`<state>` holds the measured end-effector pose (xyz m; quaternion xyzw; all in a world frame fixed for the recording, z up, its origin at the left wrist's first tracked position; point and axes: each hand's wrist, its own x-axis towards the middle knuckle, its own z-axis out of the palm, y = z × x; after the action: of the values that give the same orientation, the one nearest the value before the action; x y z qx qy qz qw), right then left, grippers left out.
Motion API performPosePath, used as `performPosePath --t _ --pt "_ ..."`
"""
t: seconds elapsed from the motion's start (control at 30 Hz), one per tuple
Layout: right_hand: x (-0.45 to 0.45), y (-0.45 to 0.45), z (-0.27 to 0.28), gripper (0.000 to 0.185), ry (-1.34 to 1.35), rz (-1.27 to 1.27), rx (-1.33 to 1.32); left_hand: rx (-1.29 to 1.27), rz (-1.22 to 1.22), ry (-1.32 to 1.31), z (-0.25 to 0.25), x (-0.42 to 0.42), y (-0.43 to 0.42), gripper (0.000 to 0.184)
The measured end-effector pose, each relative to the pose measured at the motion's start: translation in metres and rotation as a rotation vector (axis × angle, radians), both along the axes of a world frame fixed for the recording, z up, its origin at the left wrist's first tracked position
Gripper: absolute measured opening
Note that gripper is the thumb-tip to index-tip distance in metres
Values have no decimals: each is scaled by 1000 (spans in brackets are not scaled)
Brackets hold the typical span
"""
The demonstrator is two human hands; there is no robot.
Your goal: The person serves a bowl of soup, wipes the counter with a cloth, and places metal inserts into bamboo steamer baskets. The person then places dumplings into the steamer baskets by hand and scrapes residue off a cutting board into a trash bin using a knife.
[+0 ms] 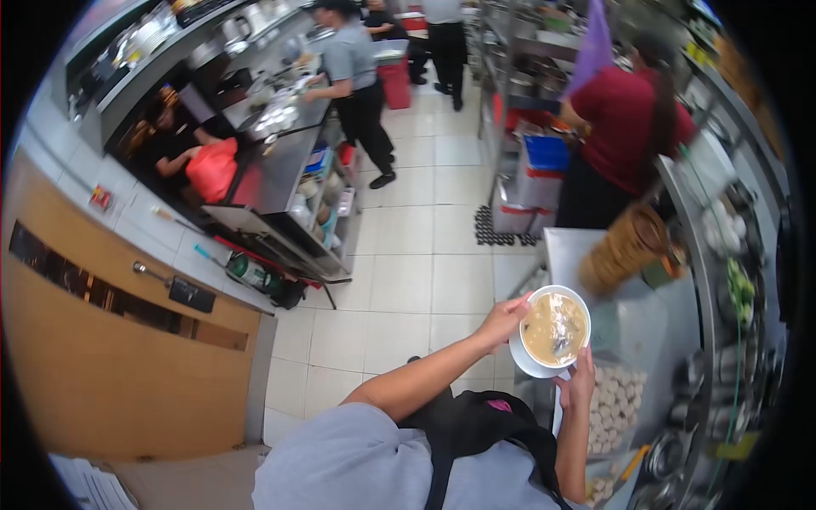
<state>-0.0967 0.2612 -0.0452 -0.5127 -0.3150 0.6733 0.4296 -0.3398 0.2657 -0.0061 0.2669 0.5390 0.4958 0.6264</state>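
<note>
The left hand (505,321) grips the left edge of a white bowl (557,289), with its thumb up at the rim and the rest of its fingers partly hidden, so I cannot tell how they are spaced. The right hand (579,380) supports the near right side of the bowl, its fingers up against the wall and its thumb apart from them, lower down. The bowl is held in the air between the two hands, beside the left edge of the right-hand counter (671,319), and it contains a pale brown soup (544,331) with darker pieces and a shiny surface. Just right of the right hand, many pale round pieces (616,404) lie on the counter, with a yellow-orange handle (635,461) nearer the wearer. Farther along stands a brown round stack (625,251), and beyond it a person in a dark red top (625,127), near a tub with a blue lid (544,153). Left of the hands is the tiled floor (395,285); at near left is a wooden door (127,340). At far left, a person in a grey top (350,59) works at a metal counter (276,183).
</note>
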Motion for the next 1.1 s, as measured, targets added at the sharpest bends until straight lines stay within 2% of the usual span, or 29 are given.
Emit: performPosePath --t 0.17,0.23,0.37,0.53,0.77,0.83,0.87,1.03,1.1 --pt "-123 19 0 59 8 169 -52 21 149 -10 3 -122 -21 47" --pt "-172 28 -4 59 47 229 -28 90 247 -9 -19 -168 -23 46" --pt "-286 59 2 58 89 381 -26 79 377 -7 -1 -269 -33 47" --pt "-432 108 22 57 4 622 -5 7 631 18 23 -379 -37 48" --pt "-644 193 2 56 -29 939 45 29 952 -1 -12 -535 -10 46" --pt "-706 208 8 55 14 998 45 59 1100 -69 -18 -581 3 45" --pt "-739 218 4 55 12 1052 31 54 1089 -80 -30 -608 6 50" --pt "-897 263 11 54 24 1220 -26 -3 1342 -39 -43 -721 40 51" --pt "-964 287 -35 52 101 1332 85 92 1359 -72 -62 -765 50 49"
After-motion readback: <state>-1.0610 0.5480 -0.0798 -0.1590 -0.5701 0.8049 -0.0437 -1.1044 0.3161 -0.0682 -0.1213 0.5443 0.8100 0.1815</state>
